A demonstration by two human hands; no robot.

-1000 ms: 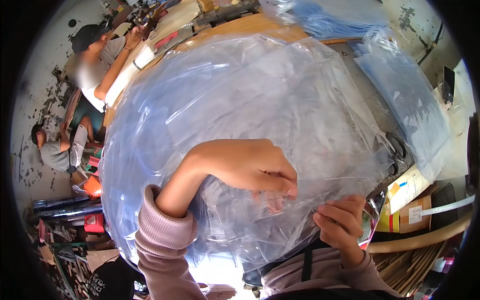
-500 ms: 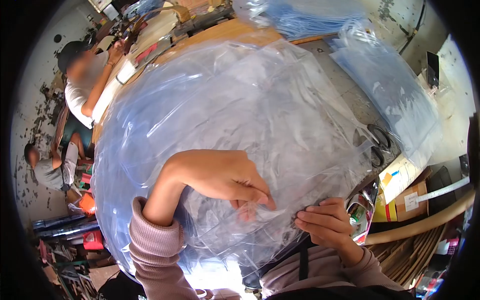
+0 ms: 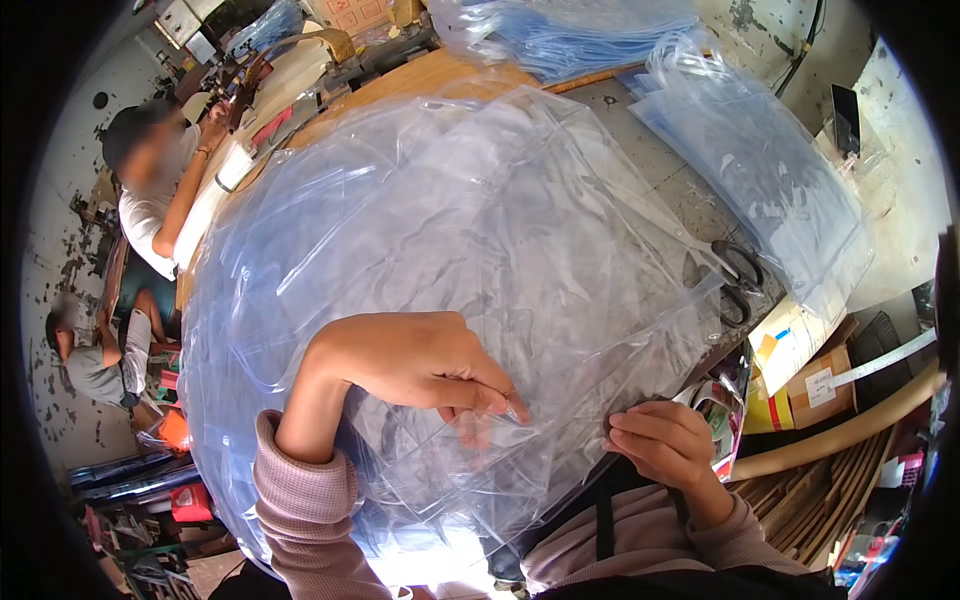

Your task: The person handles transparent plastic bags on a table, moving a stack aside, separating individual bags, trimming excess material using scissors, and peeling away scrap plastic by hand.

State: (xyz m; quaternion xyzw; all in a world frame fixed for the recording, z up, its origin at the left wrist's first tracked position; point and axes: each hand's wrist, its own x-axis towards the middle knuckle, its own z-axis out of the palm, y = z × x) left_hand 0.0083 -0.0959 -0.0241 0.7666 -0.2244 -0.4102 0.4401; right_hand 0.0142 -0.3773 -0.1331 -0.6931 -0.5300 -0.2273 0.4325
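A large heap of clear, bluish plastic sheeting [image 3: 450, 230] spreads over the table in front of me. My left hand [image 3: 425, 370] is bent over its near part, with thumb and fingers pinched on the plastic; some fingertips show through a clear layer. To the right, my right hand [image 3: 660, 440] grips the near right edge of the sheeting between thumb and curled fingers. Black-handled scissors [image 3: 738, 270] lie at the right side of the sheeting, their blades partly under or against it.
Folded plastic [image 3: 750, 165] lies at the right, and stacked sheets [image 3: 590, 35] at the back. A phone [image 3: 846, 118] is at the far right. Below it stands a cardboard box [image 3: 820, 385]. Two other people [image 3: 150, 215] sit at the left, one at the table.
The view has shifted, so the sheeting and scissors appear further left. My left hand has moved left and lower in view, still pinching. My right hand keeps its grip on the edge.
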